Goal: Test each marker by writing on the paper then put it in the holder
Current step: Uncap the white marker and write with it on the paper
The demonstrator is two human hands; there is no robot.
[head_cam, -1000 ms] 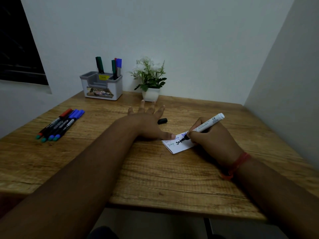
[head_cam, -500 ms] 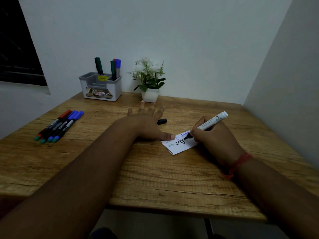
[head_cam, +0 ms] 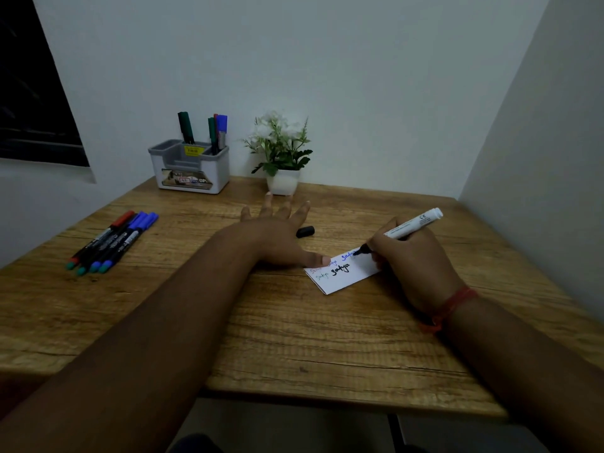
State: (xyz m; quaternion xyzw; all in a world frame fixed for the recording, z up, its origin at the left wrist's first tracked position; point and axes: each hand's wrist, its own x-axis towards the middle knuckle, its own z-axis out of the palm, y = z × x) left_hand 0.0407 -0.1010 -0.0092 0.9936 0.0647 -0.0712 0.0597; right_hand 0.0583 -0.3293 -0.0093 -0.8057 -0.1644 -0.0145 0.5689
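We log one wooden surface [head_cam: 294, 338] set into a corner of white walls. Right hand [head_cam: 413, 259]: grip clamped round a white-barrelled black marker [head_cam: 410, 225], its tip just above or on the far edge of the paper [head_cam: 343, 276]; we cannot tell whether it touches. Red thread band [head_cam: 447, 308] on that wrist. Left hand [head_cam: 277, 233]: fingers straight and spread, palm down on the surface, thumb tip pressing the paper's left end. The paper lies right of the surface's centre and carries handwriting in red, green, blue and black. One black cap [head_cam: 305, 231] lies on the surface just beyond the paper, beside the left hand's fingers. Five capped markers [head_cam: 112, 241] lie side by side near the left edge, well apart from the paper. At the far edge stands a grey-white holder [head_cam: 191, 176] with markers upright in its rear compartments, green, red and blue caps showing. Beside it, to the right, a small white-potted plant [head_cam: 281, 152].
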